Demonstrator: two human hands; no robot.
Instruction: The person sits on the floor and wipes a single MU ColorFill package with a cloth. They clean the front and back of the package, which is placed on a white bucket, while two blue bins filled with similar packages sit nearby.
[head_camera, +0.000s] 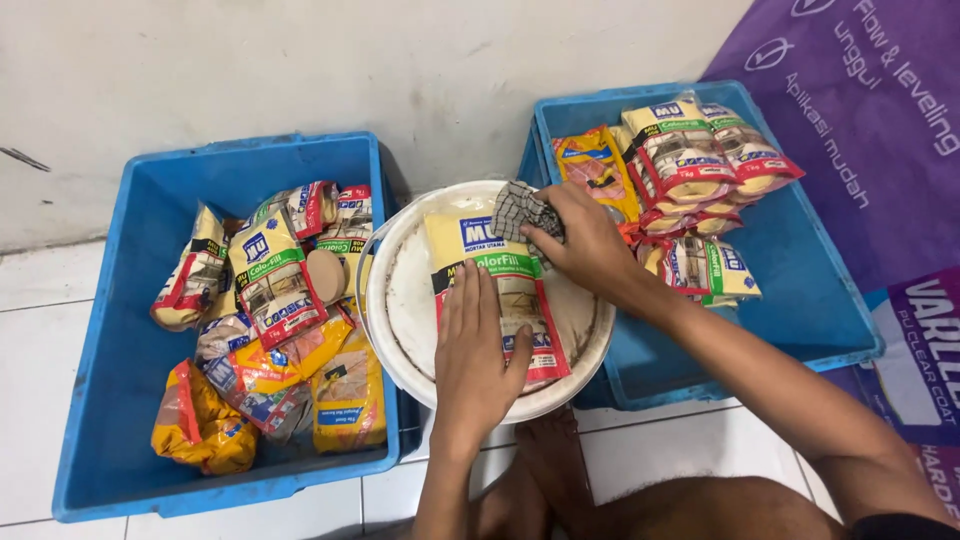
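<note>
**Inspector:** First, the largest items. What stands on the tiled floor (30, 350)?

**Assistant:** Two blue plastic crates. The left crate (110, 400) holds a loose heap of pouches (265, 320), yellow, orange and red-trimmed, lying at all angles. The right crate (800, 290) holds a neater stack of pouches (690, 165) against its far and middle part. A purple printed banner (870, 110) lies beyond the right crate, to its right, and a pale wall (300, 70) runs behind both crates.

**Inspector:** And between the crates?

**Assistant:** A white round bucket lid (400, 300), dusty on its face, overlapping the inner edges of both crates. One pale yellow pouch (490, 255) with a red lower border lies flat on it, roughly centred.

**Inspector:** State of the hands?

**Assistant:** The left hand (478, 350) lies palm down on the lower half of the pouch, fingers straight and close together, pressing it to the lid. The right hand (580, 240) is closed in a pinch around a checked cloth (520, 210), which touches the pouch's upper right corner.

**Inspector:** Anything else in view?

**Assistant:** The person's bare leg and foot (550, 470) sit below the lid, at the near edge of the picture. Whether the pouch is sealed cannot be told.
</note>
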